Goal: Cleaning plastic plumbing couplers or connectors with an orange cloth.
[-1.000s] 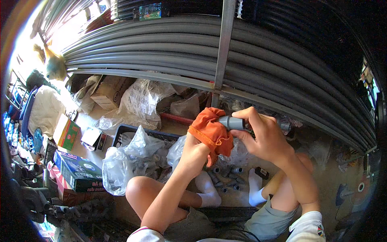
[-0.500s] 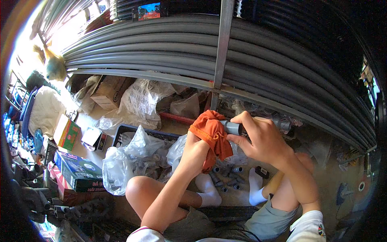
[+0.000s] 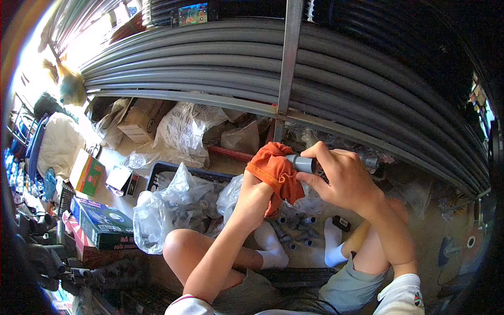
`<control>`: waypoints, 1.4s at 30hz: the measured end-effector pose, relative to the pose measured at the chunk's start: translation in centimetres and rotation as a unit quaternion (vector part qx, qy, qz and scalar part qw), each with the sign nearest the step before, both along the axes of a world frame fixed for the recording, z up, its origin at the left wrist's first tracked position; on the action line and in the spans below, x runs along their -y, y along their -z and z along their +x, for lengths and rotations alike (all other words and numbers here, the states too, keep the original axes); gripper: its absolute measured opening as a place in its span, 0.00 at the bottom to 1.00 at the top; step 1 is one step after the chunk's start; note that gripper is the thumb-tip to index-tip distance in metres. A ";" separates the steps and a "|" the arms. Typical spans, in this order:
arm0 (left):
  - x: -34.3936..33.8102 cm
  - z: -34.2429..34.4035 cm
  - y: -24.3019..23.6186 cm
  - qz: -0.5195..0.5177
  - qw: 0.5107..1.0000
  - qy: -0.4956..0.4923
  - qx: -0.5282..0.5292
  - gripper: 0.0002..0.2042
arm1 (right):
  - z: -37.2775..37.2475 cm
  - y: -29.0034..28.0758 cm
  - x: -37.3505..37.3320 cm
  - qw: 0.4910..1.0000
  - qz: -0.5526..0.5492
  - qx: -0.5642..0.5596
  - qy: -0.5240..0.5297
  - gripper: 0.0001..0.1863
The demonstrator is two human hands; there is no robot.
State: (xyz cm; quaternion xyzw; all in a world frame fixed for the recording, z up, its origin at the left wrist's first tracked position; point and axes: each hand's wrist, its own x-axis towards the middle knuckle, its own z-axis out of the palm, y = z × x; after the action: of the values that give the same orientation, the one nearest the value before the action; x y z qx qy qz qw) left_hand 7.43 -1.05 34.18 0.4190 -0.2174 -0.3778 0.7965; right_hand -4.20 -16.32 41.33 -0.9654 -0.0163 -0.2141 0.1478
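My left hand (image 3: 256, 193) is closed around a bunched orange cloth (image 3: 270, 167). A short grey plastic pipe fitting (image 3: 304, 164) sticks out of the cloth's right side. The fitting's other end is wrapped in the cloth and hidden. From the right, my right hand (image 3: 344, 178) pinches the bare end between thumb and fingers. Beneath my hands, several grey pipe fittings (image 3: 308, 220) lie on the floor between my feet.
Long grey pipes (image 3: 210, 58) fill a metal rack ahead, with an upright post (image 3: 289, 63). Left of my hands stands a dark crate (image 3: 157, 170) with clear plastic bags (image 3: 184, 191). Cardboard boxes (image 3: 102, 223) sit farther left. A small black object (image 3: 341, 224) lies by my right foot.
The cloth's hanging lower end has drawn up a little. Both hands keep their hold on the cloth and the fitting, almost in the same place.
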 end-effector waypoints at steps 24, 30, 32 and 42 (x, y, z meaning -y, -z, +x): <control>0.1 -0.4 -0.4 0.049 0.786 -0.110 0.607 0.29 | 0.3 0.5 -0.4 0.975 0.204 -0.010 0.085 0.25; 0.0 -0.8 0.6 -0.016 0.997 0.068 0.014 0.21 | 0.4 1.1 -1.1 0.991 0.053 0.119 0.041 0.14; 0.0 -1.0 0.6 -0.065 0.987 0.095 -0.110 0.19 | 0.8 1.1 -0.9 0.985 0.080 0.154 0.000 0.12; -0.2 -0.8 0.2 -0.070 0.978 0.092 -0.174 0.20 | 0.8 1.4 -0.6 0.991 0.065 0.113 -0.023 0.15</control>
State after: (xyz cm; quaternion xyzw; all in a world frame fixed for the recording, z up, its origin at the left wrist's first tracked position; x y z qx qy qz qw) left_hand 6.60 -0.83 33.95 0.2685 -0.1386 -0.5007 0.8112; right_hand -3.43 -15.76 39.93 -0.9226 -0.0417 -0.3192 0.2123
